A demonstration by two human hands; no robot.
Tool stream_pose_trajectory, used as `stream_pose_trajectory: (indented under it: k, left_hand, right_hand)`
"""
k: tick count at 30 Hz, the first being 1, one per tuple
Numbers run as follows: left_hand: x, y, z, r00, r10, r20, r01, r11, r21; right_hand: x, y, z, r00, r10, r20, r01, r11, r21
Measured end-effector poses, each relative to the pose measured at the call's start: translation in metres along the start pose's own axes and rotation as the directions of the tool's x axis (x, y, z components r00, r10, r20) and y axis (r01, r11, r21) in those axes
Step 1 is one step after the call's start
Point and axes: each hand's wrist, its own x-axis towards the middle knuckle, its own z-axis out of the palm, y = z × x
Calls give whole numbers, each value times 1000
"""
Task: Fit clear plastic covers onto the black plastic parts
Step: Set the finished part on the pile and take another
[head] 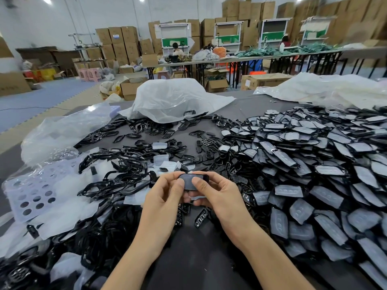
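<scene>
Standing at the grey table (201,260), I see the person's two hands meet just above its near middle, both pinching one small black part (191,181) with a cloudy clear cover lying on its upward face. The left hand (165,197) grips the piece's left end, its thumb (178,186) pressed flat on the cover and its fingers curled underneath. The right hand (218,194) grips the right end the same way, its thumb (198,183) on the cover beside the other thumb and its fingers tucked below. I cannot tell whether the cover is fully seated. From the hands, a big heap of covered parts (314,168) spreads from one o'clock round to four o'clock, their pale faces overlapping like scales. At about nine to eleven o'clock lies a tangle of glossy black frames (117,174), with loose clear covers (161,159) scattered among them at twelve o'clock, close to the fingertips. A little further out at one o'clock sits a small cluster of black slotted inserts (206,146). Far to the left, at nine o'clock, a white sheet punched with round holes (31,197) rests at the table's edge, partly under a crumpled clear bag (62,130). Straight ahead at twelve o'clock, a large translucent plastic bag (171,99) humps up on the far side of the table, and another (335,91) lies at two o'clock.
</scene>
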Motion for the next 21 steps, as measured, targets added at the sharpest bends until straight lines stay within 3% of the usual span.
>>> stream_pose_trajectory:
  k: [13, 21]
  left_hand:
    - [-3, 4, 1, 997, 73, -1, -71, 973, 218]
    - [-4, 4, 2, 995, 80, -67, -63, 971, 229]
  right_hand:
    - [-1, 3, -3, 1000, -22, 17, 23, 999, -35]
    - [2, 5, -1, 1000, 14, 6, -14, 999, 52]
